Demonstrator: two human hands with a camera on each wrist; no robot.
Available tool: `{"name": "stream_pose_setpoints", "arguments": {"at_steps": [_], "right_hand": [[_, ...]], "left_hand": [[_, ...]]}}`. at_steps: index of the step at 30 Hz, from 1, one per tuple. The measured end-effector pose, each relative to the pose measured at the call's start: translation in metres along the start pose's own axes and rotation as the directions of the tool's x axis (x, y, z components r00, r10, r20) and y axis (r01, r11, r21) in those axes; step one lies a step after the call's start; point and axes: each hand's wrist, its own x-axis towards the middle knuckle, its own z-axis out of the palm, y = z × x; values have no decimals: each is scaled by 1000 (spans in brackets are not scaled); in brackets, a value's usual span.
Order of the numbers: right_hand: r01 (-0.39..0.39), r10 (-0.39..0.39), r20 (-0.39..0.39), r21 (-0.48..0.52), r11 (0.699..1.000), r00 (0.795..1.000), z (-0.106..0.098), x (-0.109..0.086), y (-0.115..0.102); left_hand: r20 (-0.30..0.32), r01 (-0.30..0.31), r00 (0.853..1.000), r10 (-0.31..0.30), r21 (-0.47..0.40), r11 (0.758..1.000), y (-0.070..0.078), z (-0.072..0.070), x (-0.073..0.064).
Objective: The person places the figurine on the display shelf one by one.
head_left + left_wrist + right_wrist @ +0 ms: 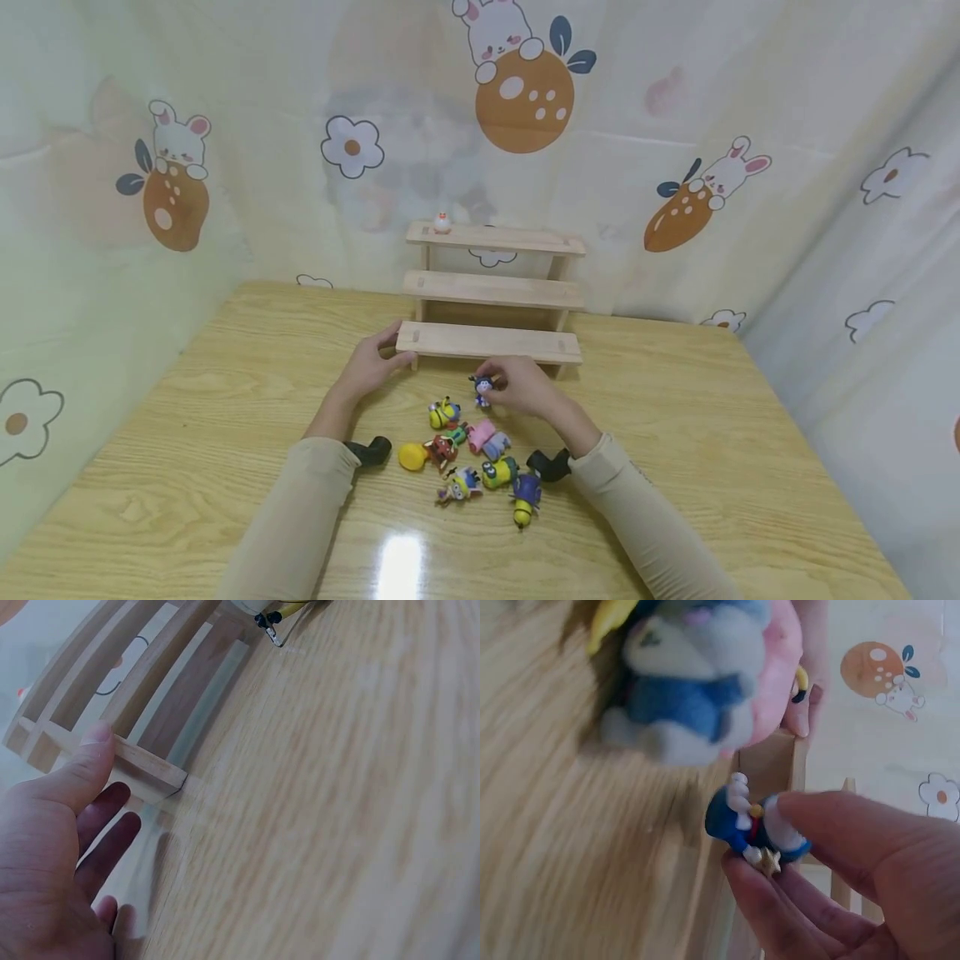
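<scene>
Beige cloth sleeve (300, 500) at far left, leading to the left hand (367, 367): thumb against the left end of the lowest step of a pale wooden three-step stand (487, 340), other fingers loose and apart. Yellow rounded toy piece (412, 456) lies on the wood-grained table (675, 417), just beside a red-brown figurine (441, 451). Top step, near its left end: small white figurine with a red top (442, 223). Centre: dark-blue-and-white figurine (482, 388), in front of the lowest step; I cannot tell whether it touches the table. Nearer me, a pink figurine (480, 433) lies against a grey-blue figurine (496, 446). Rightmost: right hand (528, 387), thumb and fingers pinching the dark-blue-and-white figurine.
</scene>
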Motion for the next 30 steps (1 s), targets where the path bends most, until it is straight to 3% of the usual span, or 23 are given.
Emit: {"name": "stream_pose_setpoints", "arguments": {"at_steps": [15, 23, 30], "right_hand": [[14, -14, -62, -3, 1000, 998, -18, -2, 6], [8, 0, -103, 74, 997, 995, -25, -1, 2], [-2, 11, -158, 56, 998, 987, -55, 7, -14]], "left_hand": [[-2, -42, 999, 42, -2, 999, 9, 0, 16], [-10, -37, 999, 37, 0, 999, 4, -1, 7], [-15, -23, 1000, 23, 17, 1000, 3, 2, -3]]}}
